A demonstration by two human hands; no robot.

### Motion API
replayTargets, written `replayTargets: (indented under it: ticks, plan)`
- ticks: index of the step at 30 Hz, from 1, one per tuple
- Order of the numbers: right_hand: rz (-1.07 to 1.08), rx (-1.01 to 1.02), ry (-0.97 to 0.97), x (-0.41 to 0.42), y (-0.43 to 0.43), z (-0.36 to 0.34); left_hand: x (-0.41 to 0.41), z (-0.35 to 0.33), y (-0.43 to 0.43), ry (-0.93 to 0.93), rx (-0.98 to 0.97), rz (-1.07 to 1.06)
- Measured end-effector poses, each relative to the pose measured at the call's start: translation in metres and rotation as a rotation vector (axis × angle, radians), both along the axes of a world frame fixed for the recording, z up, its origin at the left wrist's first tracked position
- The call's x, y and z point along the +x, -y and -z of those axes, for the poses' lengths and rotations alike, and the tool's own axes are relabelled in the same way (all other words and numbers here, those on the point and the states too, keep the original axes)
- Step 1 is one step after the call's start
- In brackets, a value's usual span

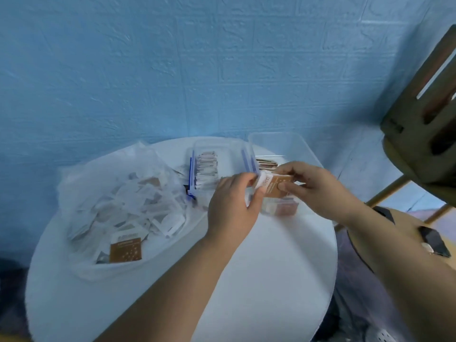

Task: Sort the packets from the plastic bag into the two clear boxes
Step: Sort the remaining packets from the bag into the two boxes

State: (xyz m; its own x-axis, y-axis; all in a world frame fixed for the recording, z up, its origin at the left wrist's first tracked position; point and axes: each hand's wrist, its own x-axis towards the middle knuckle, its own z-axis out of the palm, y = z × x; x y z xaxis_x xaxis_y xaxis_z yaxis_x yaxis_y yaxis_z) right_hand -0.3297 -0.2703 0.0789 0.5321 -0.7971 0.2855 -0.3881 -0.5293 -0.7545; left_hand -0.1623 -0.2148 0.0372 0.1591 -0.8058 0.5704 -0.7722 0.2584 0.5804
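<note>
Landmark: latch box (212, 145) (clear, blue clips), which stood at the far middle of the round white counter (271, 267).

Inside the latch box: white packets (207, 166) stood on edge in a row.

Left of the latch box: bag (81, 183), crumpled and lying open on the counter. It was full of loose packets (138, 208), mostly white. One brown packet (125, 250) with a white top lay at the bag's near edge.

Right of the latch box, just beside it (touching or not, could not tell): plain box (296, 144), clear. It held brown-edged packets in its far part and a brown-and-white lot at its near end.

Near right of the latch box, above the plain box's near end: held packet (276, 186), brown with a white end, gripped by both hands.
- Left hand (232, 206): fingers curled, thumb and fingers clamped on the white end.
- Right hand (313, 191): thumb pressed on the brown face, fingers behind, clamped on the same packet.
- One packet or a thin stack: could not tell (blurred).

Far right of the latch box, off the counter: brown chair (424, 119). A dark phone (434, 241) lay near the right forearm.

Behind the latch box: blue brick-pattern wall (222, 58).
</note>
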Motion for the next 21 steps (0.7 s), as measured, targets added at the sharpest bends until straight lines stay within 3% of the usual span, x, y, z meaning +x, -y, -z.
replayTargets:
  ticks: [8,13,21]
  plan:
    - [0.201,0.064,-0.035,-0.005,0.109,0.005,-0.008,0.024,0.038,0.348,0.079,-0.024]
    - [0.257,0.069,-0.081,0.018,0.159,0.016,-0.011,0.032,0.039,0.383,0.063,-0.095]
    - [0.236,0.264,-0.135,0.038,0.184,0.047,-0.011,0.037,0.043,0.381,-0.014,-0.105]
